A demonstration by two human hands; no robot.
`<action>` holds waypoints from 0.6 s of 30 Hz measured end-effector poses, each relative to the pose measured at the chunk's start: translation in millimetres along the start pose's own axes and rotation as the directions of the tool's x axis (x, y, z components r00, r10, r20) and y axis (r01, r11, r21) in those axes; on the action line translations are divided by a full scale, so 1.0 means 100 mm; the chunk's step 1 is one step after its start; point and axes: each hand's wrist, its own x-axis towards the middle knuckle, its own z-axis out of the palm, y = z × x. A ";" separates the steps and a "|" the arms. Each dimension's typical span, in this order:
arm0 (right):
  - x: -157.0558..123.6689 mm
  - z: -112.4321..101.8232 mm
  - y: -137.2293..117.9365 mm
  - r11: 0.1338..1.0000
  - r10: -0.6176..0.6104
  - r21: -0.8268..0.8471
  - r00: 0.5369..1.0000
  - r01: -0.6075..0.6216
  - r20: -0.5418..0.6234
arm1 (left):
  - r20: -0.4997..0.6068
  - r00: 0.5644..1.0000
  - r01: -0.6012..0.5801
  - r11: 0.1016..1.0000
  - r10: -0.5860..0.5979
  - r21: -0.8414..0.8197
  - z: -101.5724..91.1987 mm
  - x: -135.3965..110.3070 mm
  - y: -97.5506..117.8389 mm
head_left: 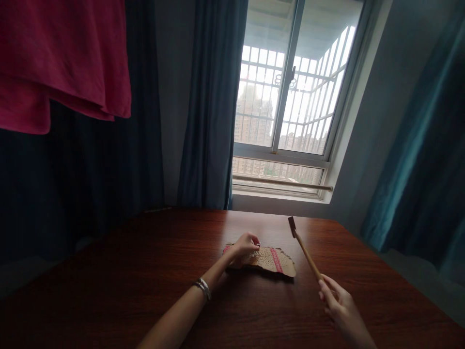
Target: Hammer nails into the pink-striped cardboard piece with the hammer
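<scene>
A tan, cardboard-like piece (267, 258) lies on the table, covered in small dark dots, with pink stripes across it and a ragged edge. My left hand (248, 244) is over its left part, thumb and fingers pinched together. Something small may be at those fingertips, too small to name. A metal bracelet circles that wrist. To the right, my right hand (337, 299) is closed round the lower handle of a small hammer (307, 254). Its light wooden handle slants up and left, and its dark head is raised beyond the right end of the tan piece.
The reddish-brown wooden table (145, 286) spreads under both hands. Behind it are a barred window (286, 121) and a blue curtain (214, 106). A pink cloth (72, 63) hangs at the upper left, and another curtain (410, 155) hangs at the right.
</scene>
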 end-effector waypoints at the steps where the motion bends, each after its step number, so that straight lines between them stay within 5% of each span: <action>1: -0.05 0.02 -0.07 0.995 0.045 0.085 0.998 -0.049 0.046 | -0.001 1.000 0.003 1.000 -0.003 -0.003 0.00 0.00 0.00; 8: -0.35 0.13 -0.48 0.909 0.096 0.328 0.896 -0.256 0.433 | -0.010 1.000 0.016 1.000 -0.016 -0.022 0.03 0.00 -0.01; 18: -0.48 0.28 -0.66 0.885 0.073 0.382 0.891 -0.266 0.449 | -0.029 0.999 0.037 0.998 -0.038 -0.058 0.04 0.01 -0.02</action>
